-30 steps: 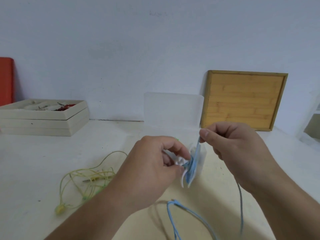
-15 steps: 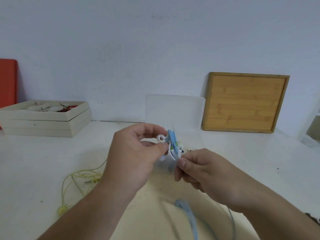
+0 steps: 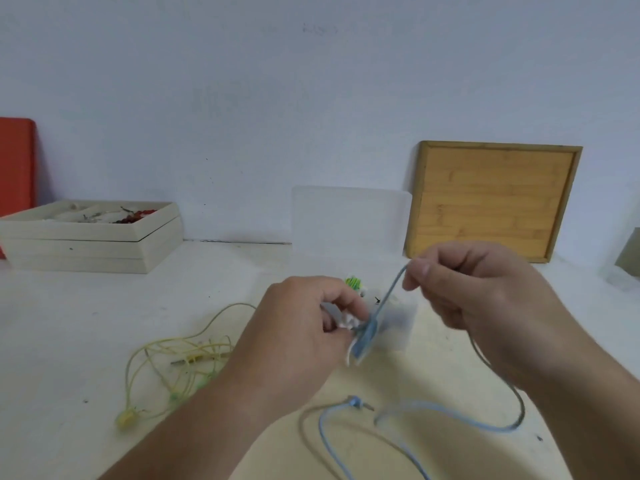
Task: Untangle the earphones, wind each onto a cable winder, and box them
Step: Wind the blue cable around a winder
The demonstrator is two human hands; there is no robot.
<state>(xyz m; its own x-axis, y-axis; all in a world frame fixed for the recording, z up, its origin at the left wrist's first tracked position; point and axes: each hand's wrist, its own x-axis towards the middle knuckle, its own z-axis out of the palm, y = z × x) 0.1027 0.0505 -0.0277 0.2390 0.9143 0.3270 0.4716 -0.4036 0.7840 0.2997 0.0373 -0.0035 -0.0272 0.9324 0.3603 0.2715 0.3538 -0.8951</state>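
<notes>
- Head view, the only one: the left hand (image 3: 304, 334) was up over the counter (image 3: 69, 323), fingers curled, pinching a small white cable winder (image 3: 362, 341) between thumb and fingertips. It was a bit blurry, but blue wraps showed on the winder.
- The right hand (image 3: 485, 292) was higher and off to the right, thumb and forefinger pinching the blue earphone cable (image 3: 389, 294), the other fingers curled in. The cable ran taut from that pinch down to the winder.
- The rest of the blue cable dropped past the right wrist and lay in loose loops on the counter near the bottom of the view, with the plug end (image 3: 354, 401) lying between the two forearms.
- The yellow earphones (image 3: 180, 355) sat in a loose tangle on the counter, left of the left hand and well apart from the blue set.
- The clear plastic box (image 3: 349, 216) was right behind the hands with its lid standing open. Something wound in green (image 3: 353, 282) showed inside; I couldn't make out much more.
- A bamboo tray (image 3: 491, 202) was leaning on the wall (image 3: 311, 98) to the right of the box.
- Stacked beige wooden boxes (image 3: 90, 244) were at far left, the top one open with small red bits in it, and a red board (image 3: 15, 164) stood behind them at the edge.
</notes>
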